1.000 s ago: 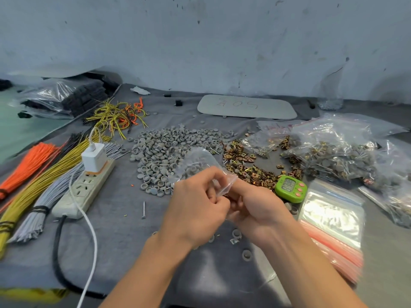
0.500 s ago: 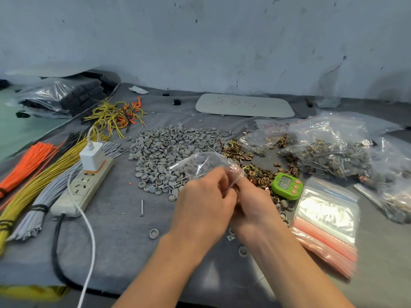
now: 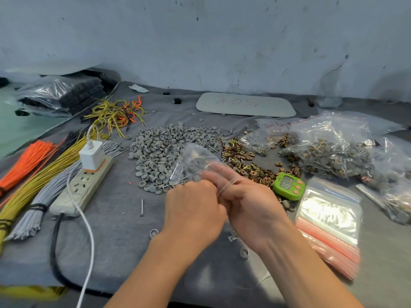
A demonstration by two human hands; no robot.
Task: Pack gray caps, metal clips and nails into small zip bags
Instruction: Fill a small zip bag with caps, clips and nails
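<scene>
A small clear zip bag with grey caps and nails inside is held up over the table's middle. My left hand and my right hand meet at its lower edge and both pinch it; the fingers are blurred. Behind the bag lies a heap of grey caps. To its right is a scatter of brass-coloured metal clips. A single nail lies on the grey cloth left of my left hand. A stack of empty zip bags with red strips lies at the right.
A green timer sits beside the clips. Large bags of packed parts fill the right side. A power strip with a white charger and cable, plus bundles of orange, yellow and grey wires, occupy the left. Loose caps lie near my wrists.
Both hands have stayed together on the bag. The bag has swung from flatter to more upright, and my right fingers have moved along its edge.
</scene>
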